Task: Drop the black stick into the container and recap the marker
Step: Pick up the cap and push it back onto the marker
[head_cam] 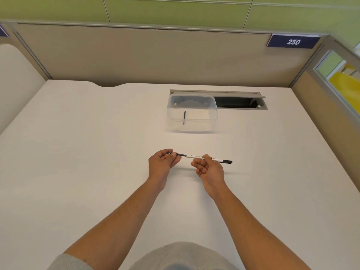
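Stick: black stick (184,118) lies inside the clear container (212,114), at its near left part, so judging from how things lie, the drop is done.
Container: open-topped, standing at the far side of the white desk (78,152), its back edge over the grey cable slot (241,102).
Marker: white-barrelled marker (196,156) held level above the desk, well short of the container, with black ends both sides.
Cap: black piece at the left end sits in line with the barrel; I cannot tell whether it is pressed fully home (the fingers cover the joint's far end).
Left hand: left hand (162,162) pinches the left black end between thumb and fingertips, a narrow closed pinch.
Right hand: right hand (207,168) holds the barrel past its middle with thumb and forefinger; the other fingers are loosely spread, palm up.
Left to do: my judgement is only the recapping remains, either a final push or already finished.
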Motion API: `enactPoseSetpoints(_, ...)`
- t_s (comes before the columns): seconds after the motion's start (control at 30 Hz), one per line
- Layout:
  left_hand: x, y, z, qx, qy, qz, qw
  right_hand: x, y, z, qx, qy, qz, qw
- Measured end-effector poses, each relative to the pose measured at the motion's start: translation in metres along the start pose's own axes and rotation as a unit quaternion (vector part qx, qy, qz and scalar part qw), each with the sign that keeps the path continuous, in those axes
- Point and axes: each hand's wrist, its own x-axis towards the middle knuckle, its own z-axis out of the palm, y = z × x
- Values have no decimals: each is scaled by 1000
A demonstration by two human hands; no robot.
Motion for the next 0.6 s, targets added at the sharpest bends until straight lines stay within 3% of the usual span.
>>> enactPoseSetpoints(0.6,-12,-13,10,183,-168,3,969,1,7,-1,-12,-9,1,1000)
